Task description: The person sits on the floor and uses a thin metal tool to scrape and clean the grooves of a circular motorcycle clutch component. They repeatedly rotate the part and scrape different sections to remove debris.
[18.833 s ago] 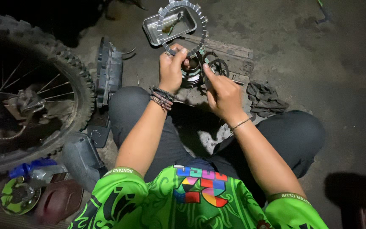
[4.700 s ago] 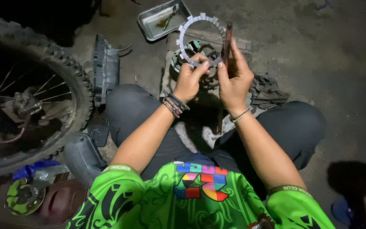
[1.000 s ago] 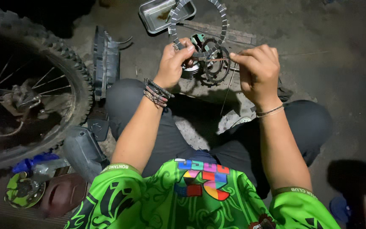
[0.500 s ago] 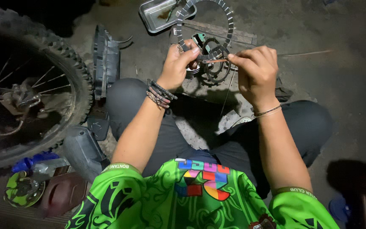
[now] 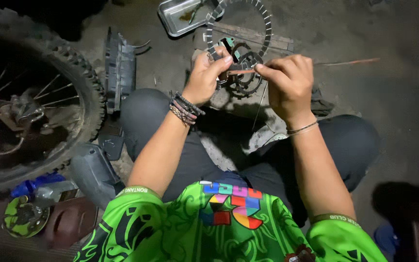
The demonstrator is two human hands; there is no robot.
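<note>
At the far left lies a knobby motorcycle wheel (image 5: 30, 102) on the floor, and below it a round green and yellow disc (image 5: 23, 217) beside a blue piece (image 5: 32, 184); whatever print they carry is too small to tell. Further right, a dark ribbed plastic cover (image 5: 120, 68) stands near the knee.

The left hand (image 5: 208, 77) has its grip closed narrow on a small round metal part (image 5: 242, 77) with teeth, thumb on top. I think this hand should keep the part steady and turned to the light, because the place is dark.

Behind it, a big toothed ring (image 5: 265, 24) rests on a wooden board (image 5: 255, 36), and a shiny metal tray (image 5: 180, 17) lies just beside it with some brown liquid inside.

The right hand (image 5: 287, 80) pinches a thin reddish rod (image 5: 241, 72) between thumb and fingers, its tip touching the small part. The rod should go slowly and straight, so it does not slip

No package, label or sign shows on the floor; only the green jersey (image 5: 229, 223) carries a colourful square patch at the chest and small light lettering along the sleeve hems
</note>
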